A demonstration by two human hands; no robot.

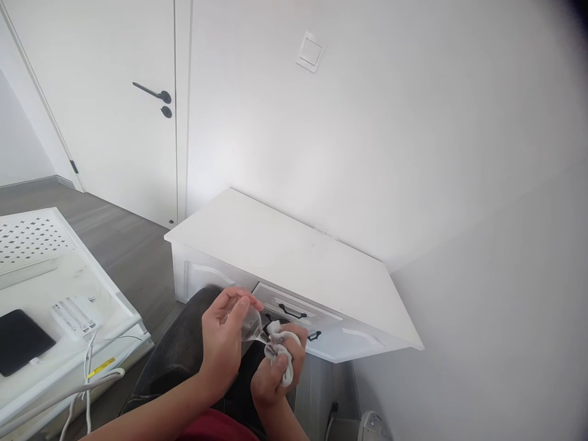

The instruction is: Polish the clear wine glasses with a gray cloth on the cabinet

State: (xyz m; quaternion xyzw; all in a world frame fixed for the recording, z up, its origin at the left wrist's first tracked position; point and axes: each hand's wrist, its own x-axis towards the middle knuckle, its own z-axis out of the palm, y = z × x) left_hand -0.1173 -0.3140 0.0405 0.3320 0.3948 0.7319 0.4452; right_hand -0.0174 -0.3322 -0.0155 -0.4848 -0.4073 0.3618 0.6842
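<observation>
A clear stemmed glass (pixel 251 323) lies tilted between my two hands, above my lap. My left hand (pixel 225 331) is wrapped round its bowl, fingers over the top and thumb on the near side. A bunched white cloth (pixel 285 358) is in my right hand (pixel 278 370), whose fingers close it round the glass's stem. The foot of the glass is hidden by the cloth and that hand.
Beyond my knees stands a low white cabinet (pixel 294 245) with dark drawer handles (pixel 293 311) against the wall. At left a white metal unit (pixel 41 275) carries a black phone-like slab (pixel 22 342), a label and white cables (pixel 87 386). A white door (pixel 105 110) is behind.
</observation>
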